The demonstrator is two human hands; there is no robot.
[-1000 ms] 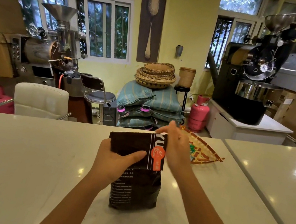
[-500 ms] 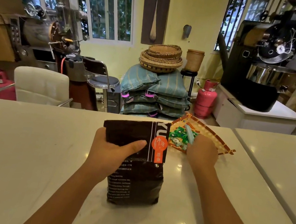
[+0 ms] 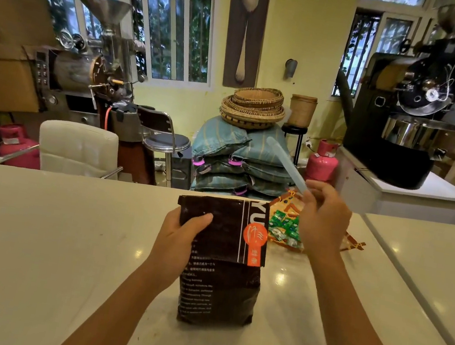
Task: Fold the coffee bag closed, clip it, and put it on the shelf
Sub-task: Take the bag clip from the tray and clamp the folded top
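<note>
Pinning the folded flap, the left hand [image 3: 180, 236] is clamped on the dark foil coffee bag [image 3: 221, 261]. The pale blue plastic clip [image 3: 285, 163] is gripped in the right hand [image 3: 323, 220]. The fold could be sprung open if pressure is eased.

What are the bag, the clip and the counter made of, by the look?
Coffee bag: matte dark paper or laminate, likely; it creases and holds its fold. Clip: translucent pale-blue plastic, apparently; light passes through it. Counter: glossy cream stone or solid surface; it mirrors lamps.

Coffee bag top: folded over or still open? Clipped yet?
Folded, not clipped. The coffee bag top flap hangs down the front, pinned by the left hand; the right hand holds the clip clear.
</note>
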